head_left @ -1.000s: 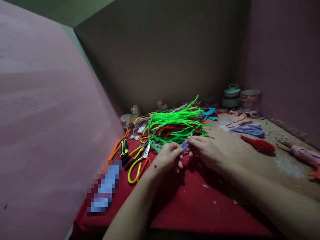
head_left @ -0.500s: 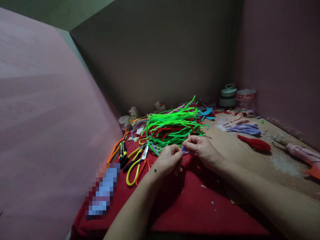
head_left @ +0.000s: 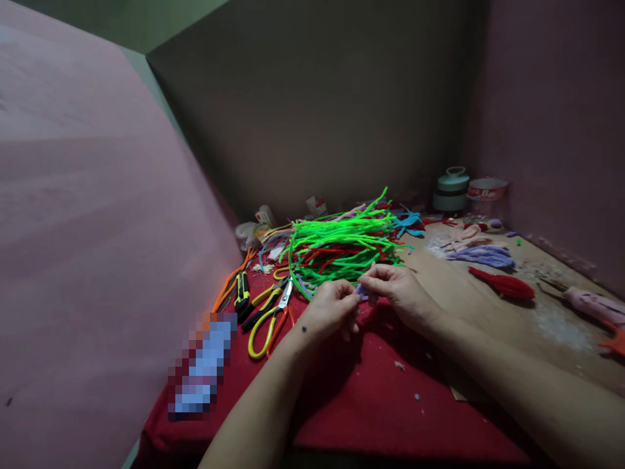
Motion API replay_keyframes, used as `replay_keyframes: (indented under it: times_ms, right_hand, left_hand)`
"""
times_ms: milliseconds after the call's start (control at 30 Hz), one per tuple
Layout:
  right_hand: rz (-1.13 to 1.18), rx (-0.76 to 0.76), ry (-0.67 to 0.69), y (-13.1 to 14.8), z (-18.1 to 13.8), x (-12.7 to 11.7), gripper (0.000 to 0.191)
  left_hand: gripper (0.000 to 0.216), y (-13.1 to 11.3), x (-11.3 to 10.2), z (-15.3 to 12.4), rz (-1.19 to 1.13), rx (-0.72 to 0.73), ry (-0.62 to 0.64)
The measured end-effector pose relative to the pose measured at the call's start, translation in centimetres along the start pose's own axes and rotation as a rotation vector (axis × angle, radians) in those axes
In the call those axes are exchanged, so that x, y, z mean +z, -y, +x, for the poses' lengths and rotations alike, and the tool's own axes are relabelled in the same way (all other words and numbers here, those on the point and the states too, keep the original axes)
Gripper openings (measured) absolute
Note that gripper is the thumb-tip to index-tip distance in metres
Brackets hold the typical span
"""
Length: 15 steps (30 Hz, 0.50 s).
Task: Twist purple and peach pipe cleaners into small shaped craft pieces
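Observation:
Between my fingertips is a short purple pipe cleaner piece (head_left: pixel 361 291), mostly covered by the fingers. My left hand (head_left: pixel 334 306) pinches it from the left, thumb against forefinger. From the right, my right hand (head_left: pixel 393 286) pinches the same piece with thumb and forefinger. Just behind both hands lies a large pile of green pipe cleaners (head_left: pixel 342 244), with red ones among them. Scissors (head_left: pixel 273 322) with yellow and orange handles rest left of my left hand.
Yellow-and-black pliers (head_left: pixel 266 303) and a utility knife (head_left: pixel 241 290) lie left. On the brown board (head_left: pixel 439 293) at right are purple pipe cleaners (head_left: pixel 481 256), a red bundle (head_left: pixel 502 284) and a glue gun (head_left: pixel 593 305). Behind stand a teal container (head_left: pixel 451 190) and a tub (head_left: pixel 487 190).
The view has shifted slightly, so the tabletop things appear a little farther right. Both hands keep pinching the purple piece, with only slight finger movement.

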State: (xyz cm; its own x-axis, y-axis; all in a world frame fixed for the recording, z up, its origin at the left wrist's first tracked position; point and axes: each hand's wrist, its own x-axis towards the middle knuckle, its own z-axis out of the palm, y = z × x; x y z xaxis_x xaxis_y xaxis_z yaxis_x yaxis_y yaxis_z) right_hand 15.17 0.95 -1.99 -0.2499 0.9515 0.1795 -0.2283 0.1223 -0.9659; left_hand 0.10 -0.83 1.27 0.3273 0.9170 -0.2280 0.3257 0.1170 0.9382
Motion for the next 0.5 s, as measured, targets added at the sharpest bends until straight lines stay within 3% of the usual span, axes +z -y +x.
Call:
replay_keyframes:
  times_ms: [167, 333, 500]
  right_hand:
    - [0.043, 0.016, -0.051, 0.2, 0.2, -0.3, 0.024]
    - [0.058, 0.054, 0.02, 0.4, 0.2, -0.3, 0.026]
    - [-0.07, 0.041, 0.017, 0.4, 0.2, -0.2, 0.022]
  left_hand:
    - [0.016, -0.3, 0.0, -0.1, 0.018, 0.03, -0.087]
    - [0.011, 0.2, 0.0, 0.0, 0.198, 0.052, -0.145]
    - [0.009, 0.9, 0.1, 0.2, 0.299, 0.073, -0.184]
